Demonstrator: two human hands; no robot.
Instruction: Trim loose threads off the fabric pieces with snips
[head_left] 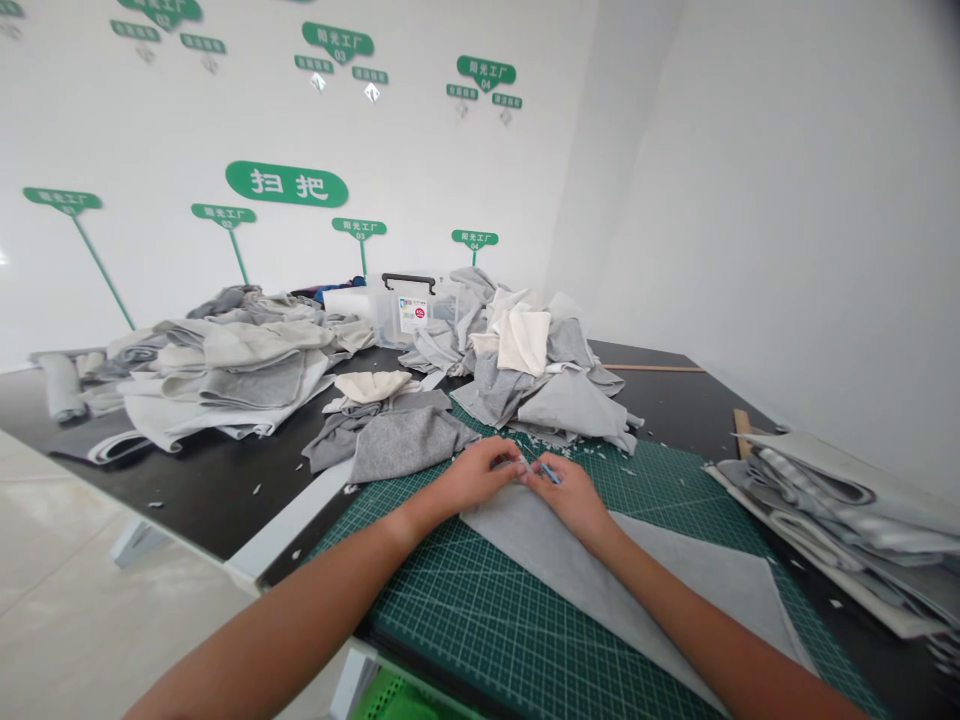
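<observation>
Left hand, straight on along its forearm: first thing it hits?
Probably the small blue-handled tool at the fingertips of the right hand. The left hand is already very close to it. Depth is unclear, so it might pass just beside the tool.

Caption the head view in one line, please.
Left hand and right hand meet at a small blue item above grey fabric on a green cutting mat, scrap heaps beyond.

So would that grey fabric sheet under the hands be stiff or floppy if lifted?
The grey fabric sheet probably flops when lifted: similar pieces in the nearby piles lie in soft folds. It looks light for its size, and its matte surface probably won't slide easily.
</observation>
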